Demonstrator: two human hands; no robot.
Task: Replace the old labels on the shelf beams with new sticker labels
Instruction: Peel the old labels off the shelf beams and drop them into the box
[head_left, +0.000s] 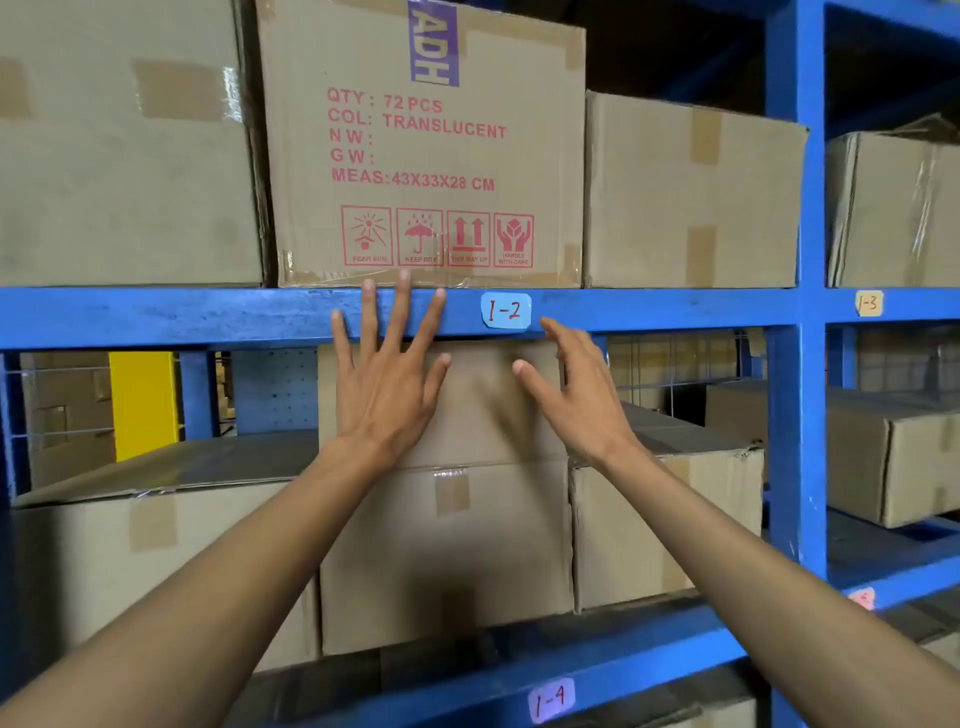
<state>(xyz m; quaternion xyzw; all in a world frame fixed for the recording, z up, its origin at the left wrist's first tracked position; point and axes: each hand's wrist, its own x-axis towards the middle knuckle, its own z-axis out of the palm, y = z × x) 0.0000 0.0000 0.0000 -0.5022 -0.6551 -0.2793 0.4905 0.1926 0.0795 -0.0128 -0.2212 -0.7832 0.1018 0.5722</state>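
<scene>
- The left hand (387, 387) is raised with its fingers (370, 317) straight and spread wide; the fingertips lie across the front of the upper shelf beam (208, 317), the longest reaching its top edge just under a carton. It holds nothing.
- The right hand (576, 395) is open and loosely curved, thumb stretched toward the left hand, its uppermost fingertip at the lower edge of the same beam, just right of and below the label. It too holds nothing; whether it touches the beam is hard to tell.
- Between the two hands, nearer the right one, a pale blue label marked "1-2" (506, 310) is stuck flat on the face of the upper beam.
- Above the beam stands a printed carton (426, 156) with red text reading "QTY: 72 PCS" and "COL: TRANSLUCENT", flanked by plain taped cartons.
- Behind the hands, on the level below, more brown cartons (447, 545) sit side by side.
- A blue upright post (797, 364) stands to the right; beyond it, the next bay's beam carries a tan label marked "1-3" (868, 303).
- On the lower beam (649, 654), a whitish label marked "1-4" (551, 700) sits near the bottom edge, and a small pinkish label (862, 598) shows further right, its writing unreadable.
</scene>
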